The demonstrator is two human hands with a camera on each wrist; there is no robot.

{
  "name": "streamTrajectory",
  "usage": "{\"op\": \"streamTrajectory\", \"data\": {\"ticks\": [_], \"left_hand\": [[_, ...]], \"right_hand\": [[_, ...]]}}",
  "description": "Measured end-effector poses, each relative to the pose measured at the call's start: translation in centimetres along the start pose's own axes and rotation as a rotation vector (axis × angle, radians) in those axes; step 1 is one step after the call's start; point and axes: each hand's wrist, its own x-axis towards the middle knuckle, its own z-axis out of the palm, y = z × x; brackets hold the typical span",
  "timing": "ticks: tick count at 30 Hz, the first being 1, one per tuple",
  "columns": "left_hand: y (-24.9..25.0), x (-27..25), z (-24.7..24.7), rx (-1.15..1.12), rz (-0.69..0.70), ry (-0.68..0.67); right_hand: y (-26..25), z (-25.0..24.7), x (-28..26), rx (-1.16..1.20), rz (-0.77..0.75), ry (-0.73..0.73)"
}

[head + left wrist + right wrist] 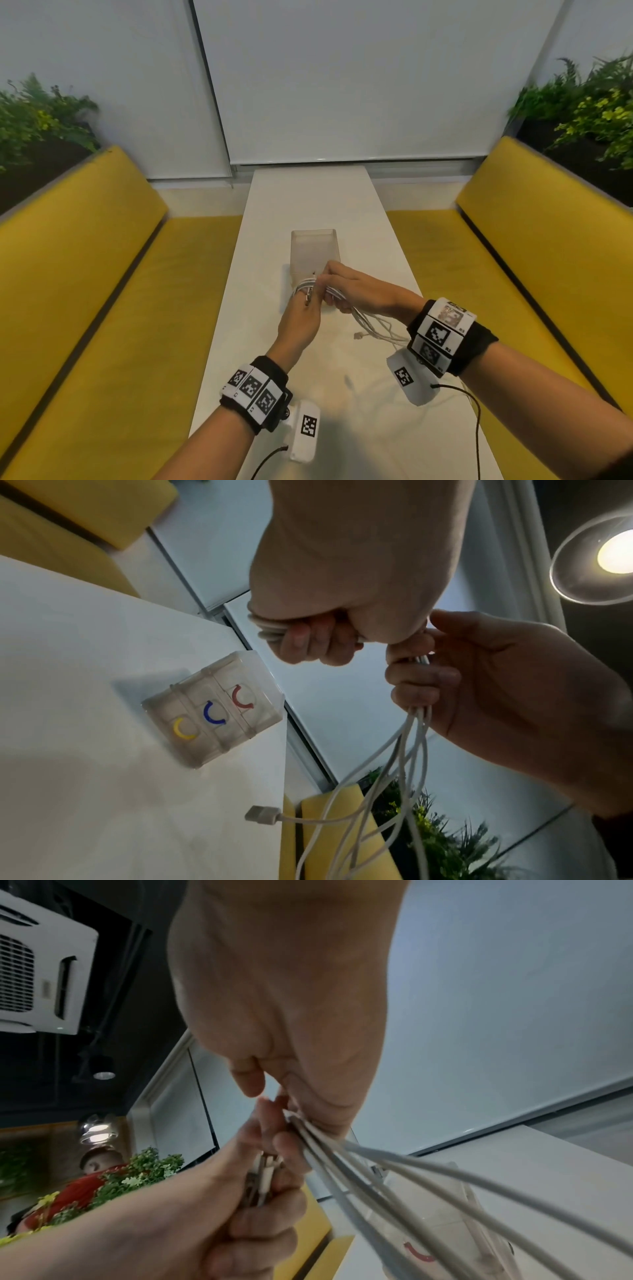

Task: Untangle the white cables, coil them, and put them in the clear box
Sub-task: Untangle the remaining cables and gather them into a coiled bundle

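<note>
How many white cables (371,323) there were could not be counted: the strands ran together in a bundle, and their upper part was hidden inside both hands. The front wall of the clear box (313,251) was covered by the hands in the head view, and what lay inside it could not be made out through the cloudy plastic. From the left wrist view the box showed 3 curved marks on its front, yellow, blue and red.

The left hand (301,317) was raised just in front of the box, its fingers (310,639) curled round several turns of cable wrapped about the hand. Metal plug ends stuck out between its fingers, though in the right wrist view they were blurred. The right hand (359,289) was touching the left one, to the right of the box front, pinching the bundle between its thumb and curled fingers (419,677).

From that pinch the loose strands hung down and trailed over the table (342,205), nearer the person than the box. 1 plug (262,814) lay on the table at the end of a strand. The rest of the strands ran under the right wrist band and were cut off there.
</note>
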Motion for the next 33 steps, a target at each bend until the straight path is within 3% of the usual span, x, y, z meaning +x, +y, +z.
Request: {"op": "streamTrajectory", "data": {"ticks": [7,10,13,17,22,24,26,29,33], "left_hand": [[0.9,0.8,0.0,-0.314,-0.126,0.054],[2.0,1.1,-0.3,-0.498,-0.106,0.139],[4.2,2.2,-2.5,-0.689,-0.012,0.193],[6.8,1.9,-3.8,-0.816,0.115,-0.101],[6.0,0.2,-3.6,-0.849,0.111,-0.674],[5.1,0.0,-4.2,-0.736,0.056,-0.852],[4.4,-0.7,-4.4,-0.457,0.027,-0.925],[4.1,-1.4,-4.3,0.074,0.01,-0.893],[3.7,-0.9,-4.1,0.472,0.089,-0.836]], "right_hand": [[1.0,1.3,-0.4,-0.018,-0.201,0.068],[1.1,2.2,-0.6,0.084,-0.18,0.074],[3.0,3.8,-1.2,0.01,-0.1,-0.014],[5.5,5.0,-0.9,-0.004,0.007,-0.118],[4.8,3.3,0.2,-0.08,0.024,-0.139],[4.7,1.6,0.4,-0.199,0.023,-0.152],[3.9,-0.3,0.5,-0.315,0.029,-0.24],[2.2,-2.2,0.6,-0.374,0.138,-0.414],[0.8,-2.6,0.5,-0.311,0.321,-0.502]]}}
